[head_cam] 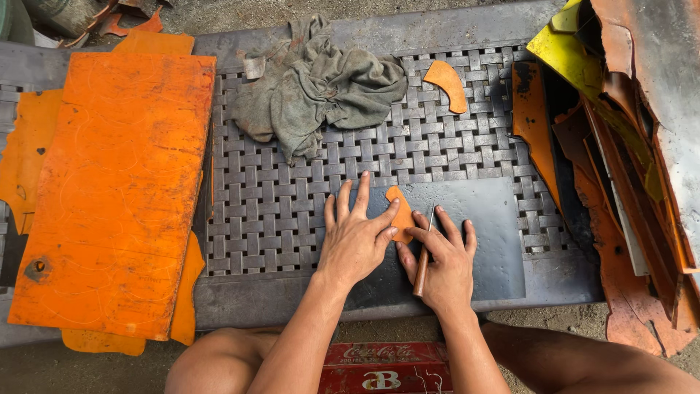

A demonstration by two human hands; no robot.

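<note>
Looked like a rough outdoor metalworking spot, not a proper shop: the bench was a dark woven-strap metal surface point(277, 211) at frame centre, set over bare dirt and gravel ground point(44, 368) at the bottom. Scratched orange sheet metal point(117, 190) lay stacked at left, and torn orange and yellow offcuts point(620, 146) were piled at right. A grimy grey rag point(321, 84) sat at top centre, with a red crate point(386, 367) at the bottom edge.

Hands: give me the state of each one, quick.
Left hand: open, fingers spread, pressing the small orange template flat on the grey metal sheet.
Right hand: closed around a wooden-handled scribing tool, tip at the template's edge.
</note>
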